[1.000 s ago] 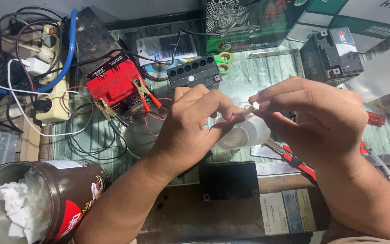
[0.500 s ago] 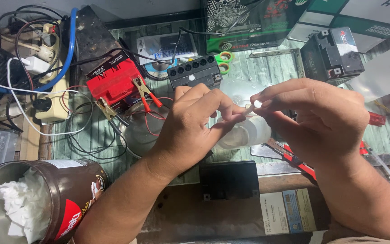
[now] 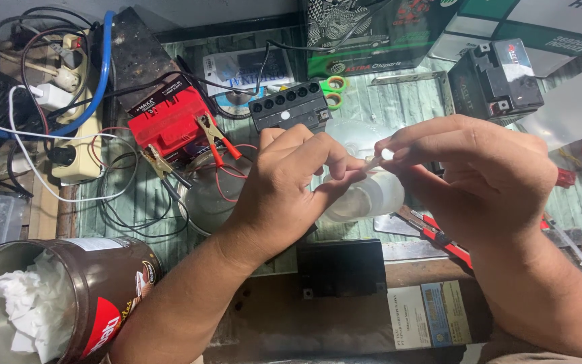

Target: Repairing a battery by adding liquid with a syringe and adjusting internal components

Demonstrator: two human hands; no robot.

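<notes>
My left hand grips a small translucent plastic bottle over the middle of the bench. My right hand pinches a small white cap or nozzle tip at the bottle's top, fingers closed around it. Both hands meet above a small black battery lying on the bench. Behind them stands a black battery with a row of open filler holes.
A red battery with clamp leads sits at the left, next to a power strip and tangled cables. A brown tin holding tissue is at the lower left. Another black battery, red-handled pliers and boxes lie at the right and rear.
The right hand's fingertips have shifted slightly on the white tip at the bottle's top. The left hand keeps the bottle in the same place.
</notes>
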